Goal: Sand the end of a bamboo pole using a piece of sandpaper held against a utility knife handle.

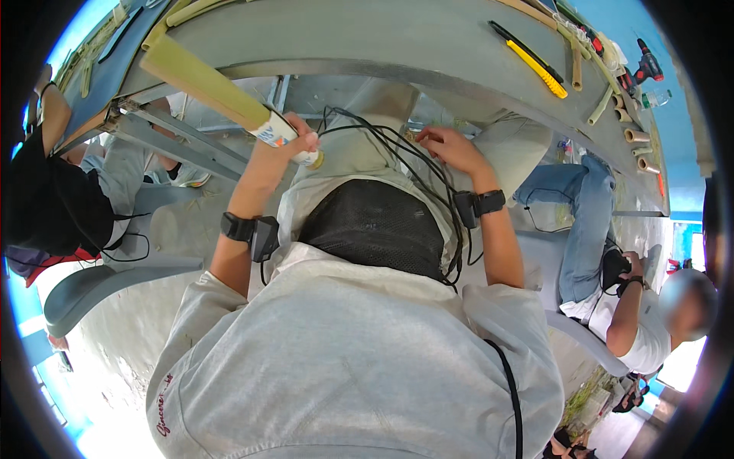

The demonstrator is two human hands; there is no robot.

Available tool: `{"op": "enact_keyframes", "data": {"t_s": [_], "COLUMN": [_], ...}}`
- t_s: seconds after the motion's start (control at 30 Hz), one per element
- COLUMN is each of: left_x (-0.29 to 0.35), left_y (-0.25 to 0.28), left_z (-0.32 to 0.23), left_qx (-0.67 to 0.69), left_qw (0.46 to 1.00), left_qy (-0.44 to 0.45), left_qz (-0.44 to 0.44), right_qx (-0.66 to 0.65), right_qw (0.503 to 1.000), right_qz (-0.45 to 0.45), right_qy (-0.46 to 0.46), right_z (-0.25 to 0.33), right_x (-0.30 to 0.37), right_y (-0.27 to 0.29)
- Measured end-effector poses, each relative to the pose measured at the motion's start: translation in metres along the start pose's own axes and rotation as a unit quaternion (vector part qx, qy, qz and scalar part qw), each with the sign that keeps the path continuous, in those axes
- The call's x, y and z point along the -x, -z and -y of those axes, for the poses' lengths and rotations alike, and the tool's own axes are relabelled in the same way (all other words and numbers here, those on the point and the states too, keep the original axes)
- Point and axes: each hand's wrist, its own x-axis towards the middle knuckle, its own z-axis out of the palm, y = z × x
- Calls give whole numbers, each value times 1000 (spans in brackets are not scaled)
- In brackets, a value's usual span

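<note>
My left hand is closed round the lower end of a long pale green bamboo tube. A white printed wrapper with blue and orange on it covers the tube where I grip it. The tube slants up to the left, its far end over the table's edge. Above my lap, my right hand holds nothing, its fingers loosely bent and apart. Black cables run across my lap, right beside that hand. Each wrist carries a black strapped device.
A yellow and black box cutter lies on the grey table. Bamboo pieces, a drill and a clear bottle are at the right. People sit on both sides, one in jeans at right. A metal table frame stands at left.
</note>
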Motion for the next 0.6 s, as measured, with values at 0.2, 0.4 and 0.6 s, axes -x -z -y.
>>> {"op": "enact_keyframes", "data": {"t_s": [0.2, 0.4, 0.6], "left_x": [14, 16, 17], "left_y": [-18, -6, -16], "left_z": [-93, -139, -113], "left_qx": [25, 42, 110], "left_qw": [990, 959, 968], "left_qy": [-135, -280, -223], "left_qz": [-20, 28, 31], "right_qx": [-12, -27, -18], "right_qw": [1000, 1000, 1000], "right_qz": [19, 14, 9], "right_qy": [-22, 6, -7], "right_z": [1, 0, -1], "right_x": [-2, -2, -1], "right_y": [3, 1, 1]}}
